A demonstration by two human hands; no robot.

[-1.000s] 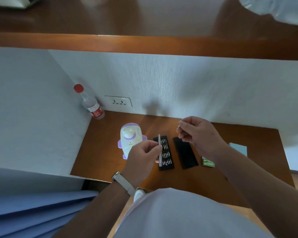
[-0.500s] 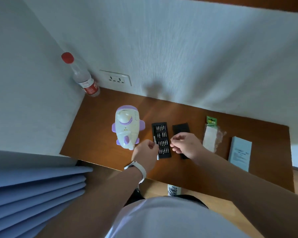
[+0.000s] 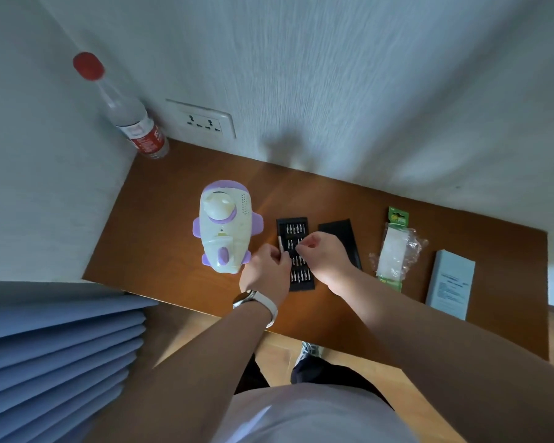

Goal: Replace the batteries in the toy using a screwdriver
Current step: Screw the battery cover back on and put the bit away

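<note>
The left hand [image 3: 266, 271] had its grip closed round the slim screwdriver [image 3: 280, 243], whose shaft stood up out of the fist beside the left edge of the bit tray [image 3: 301, 282]. The right hand [image 3: 328, 255] had its fingertips drawn together in a pinch over the middle rows of bits. Whether that grip held a bit could not be told, as anything in it was too small to see.

A second before, both hands had been raised well above the bench [image 3: 160, 251] with the driver held up between them. They had since come down onto the tray, which suggests a bit was still being chosen or swapped, so no screw had been touched.

The toy [image 3: 224, 228] stood upright just left of the tray, untouched and with no battery door in view. The tray's lid [image 3: 341, 238] lay right of the tray, partly under the right wrist. Beyond it lay the battery pack [image 3: 395, 251] and a pale booklet [image 3: 451, 286]. A bottle [image 3: 131, 123] stood in the far corner by a wall socket [image 3: 205, 121]. Nothing stood between the hands and the toy.
</note>
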